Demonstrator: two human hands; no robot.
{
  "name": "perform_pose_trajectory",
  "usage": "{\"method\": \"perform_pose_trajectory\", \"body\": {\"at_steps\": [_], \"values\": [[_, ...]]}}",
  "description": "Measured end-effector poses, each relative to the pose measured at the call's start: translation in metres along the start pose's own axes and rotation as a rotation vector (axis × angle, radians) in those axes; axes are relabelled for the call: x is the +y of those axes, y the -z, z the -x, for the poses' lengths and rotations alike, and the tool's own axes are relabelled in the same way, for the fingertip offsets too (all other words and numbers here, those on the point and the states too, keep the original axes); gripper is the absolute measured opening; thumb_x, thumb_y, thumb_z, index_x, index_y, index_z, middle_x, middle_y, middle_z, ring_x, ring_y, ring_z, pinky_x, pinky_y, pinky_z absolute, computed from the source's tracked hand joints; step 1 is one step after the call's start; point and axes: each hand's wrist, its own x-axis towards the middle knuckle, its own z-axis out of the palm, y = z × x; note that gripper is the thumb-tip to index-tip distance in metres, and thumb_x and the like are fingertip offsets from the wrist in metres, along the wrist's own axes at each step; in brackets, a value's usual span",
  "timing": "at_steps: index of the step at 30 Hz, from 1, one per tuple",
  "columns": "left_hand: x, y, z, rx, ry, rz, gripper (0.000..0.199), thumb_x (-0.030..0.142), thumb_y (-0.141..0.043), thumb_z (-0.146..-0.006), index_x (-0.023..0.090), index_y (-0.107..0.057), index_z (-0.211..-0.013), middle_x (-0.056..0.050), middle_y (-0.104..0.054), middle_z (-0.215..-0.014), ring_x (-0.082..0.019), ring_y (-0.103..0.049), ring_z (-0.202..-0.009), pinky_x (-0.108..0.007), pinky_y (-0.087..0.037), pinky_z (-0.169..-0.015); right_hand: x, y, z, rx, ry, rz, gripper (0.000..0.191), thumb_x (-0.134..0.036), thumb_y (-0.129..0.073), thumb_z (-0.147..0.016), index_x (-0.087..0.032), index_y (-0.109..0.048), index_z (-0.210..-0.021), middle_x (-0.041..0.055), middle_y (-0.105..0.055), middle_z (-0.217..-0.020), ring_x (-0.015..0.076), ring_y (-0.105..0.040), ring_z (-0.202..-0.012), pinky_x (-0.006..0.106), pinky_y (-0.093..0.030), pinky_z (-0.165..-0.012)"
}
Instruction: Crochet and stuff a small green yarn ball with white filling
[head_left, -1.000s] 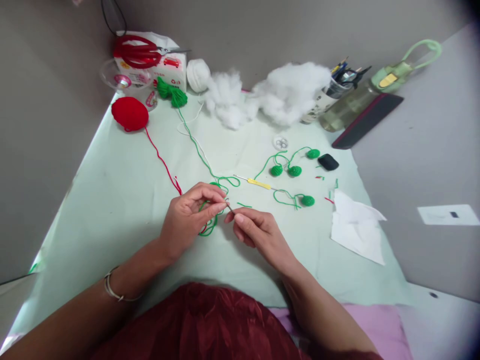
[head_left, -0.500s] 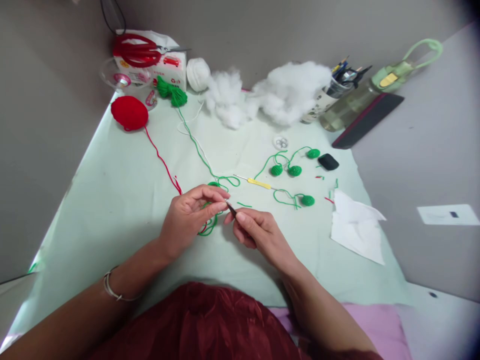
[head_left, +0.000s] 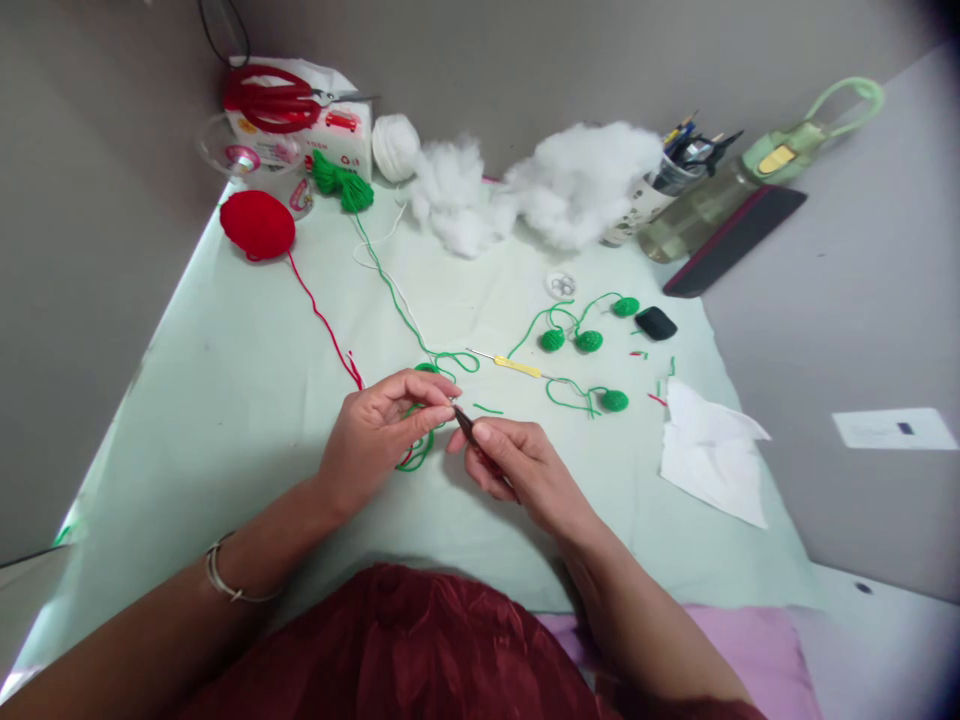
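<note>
My right hand (head_left: pixel 514 455) grips a dark, slim pointed tool (head_left: pixel 466 424) that looks like tweezers. Its tip meets the fingertips of my left hand (head_left: pixel 379 425). Thumb and fingers of the left hand are pinched together on something too small and hidden to name. Loops of green yarn (head_left: pixel 416 460), with a bit of red, lie under and beside the left hand. Just beyond the hands rests a crochet hook with a yellow handle (head_left: pixel 517 367). Several green crocheted balls (head_left: pixel 589 341) with yarn tails lie to its right.
At the back left are a red yarn ball (head_left: pixel 257 225), a green yarn bundle (head_left: pixel 343 182) and red-handled scissors (head_left: pixel 274 100) on a tissue box. White stuffing (head_left: pixel 585 185) lies along the wall. A bottle (head_left: pixel 697 205), pen cup (head_left: pixel 637 212) and crumpled white tissue (head_left: pixel 709 450) are at right.
My right hand has shifted slightly, and more of the dark tool shows below its fingers. The left hand keeps its pinch in nearly the same place.
</note>
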Motion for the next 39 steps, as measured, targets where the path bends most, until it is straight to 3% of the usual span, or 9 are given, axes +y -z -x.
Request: {"method": "perform_pose_trajectory", "body": {"at_steps": [8,13,29,32,39], "values": [[-0.001,0.002,-0.003,-0.05,-0.091,0.014,0.009,0.021,-0.081,-0.083,0.02,-0.075,-0.076,-0.006,-0.079,-0.097,-0.022,-0.073,-0.102,-0.034,-0.056,-0.094,0.003,0.005,-0.002,-0.081,-0.064,-0.144,0.046,-0.058,-0.056,-0.1,-0.015,-0.071,-0.09,-0.0058,-0.052,-0.057,0.0043,-0.029,-0.04,0.022,-0.018,-0.039],[0.001,0.005,-0.004,-0.096,-0.113,0.0,0.009,0.02,-0.081,-0.083,0.021,-0.076,-0.076,-0.006,-0.079,-0.094,-0.022,-0.072,-0.098,-0.035,-0.056,-0.093,0.003,0.008,-0.003,-0.111,-0.114,-0.223,0.046,-0.056,-0.057,-0.1,-0.014,-0.071,-0.089,-0.0064,-0.052,-0.054,0.0033,-0.028,-0.036,0.02,-0.017,-0.036],[-0.004,0.01,-0.007,-0.229,-0.214,-0.012,0.01,0.016,-0.081,-0.084,0.02,-0.076,-0.076,-0.004,-0.078,-0.09,-0.018,-0.07,-0.087,-0.031,-0.054,-0.085,0.013,0.018,-0.009,-0.394,-0.247,-0.576,0.04,-0.049,-0.059,-0.1,-0.013,-0.07,-0.087,-0.0094,-0.045,-0.041,0.0035,-0.02,-0.029,0.014,-0.02,-0.027],[-0.006,0.01,-0.007,-0.223,-0.185,-0.011,0.009,0.017,-0.081,-0.085,0.02,-0.076,-0.078,-0.004,-0.078,-0.093,-0.018,-0.071,-0.089,-0.031,-0.054,-0.087,0.011,0.019,-0.008,-0.39,-0.242,-0.566,0.042,-0.051,-0.057,-0.101,-0.013,-0.069,-0.088,-0.0101,-0.043,-0.042,0.0037,-0.02,-0.029,0.015,-0.02,-0.027],[-0.006,0.005,-0.005,-0.195,-0.082,0.078,0.008,0.018,-0.08,-0.086,0.021,-0.075,-0.081,-0.004,-0.079,-0.104,-0.017,-0.072,-0.106,-0.028,-0.055,-0.096,0.001,0.02,-0.005,-0.205,-0.072,-0.295,0.054,-0.062,-0.049,-0.102,-0.012,-0.07,-0.095,-0.0068,-0.05,-0.054,0.0031,-0.027,-0.036,0.017,-0.024,-0.036]]}}
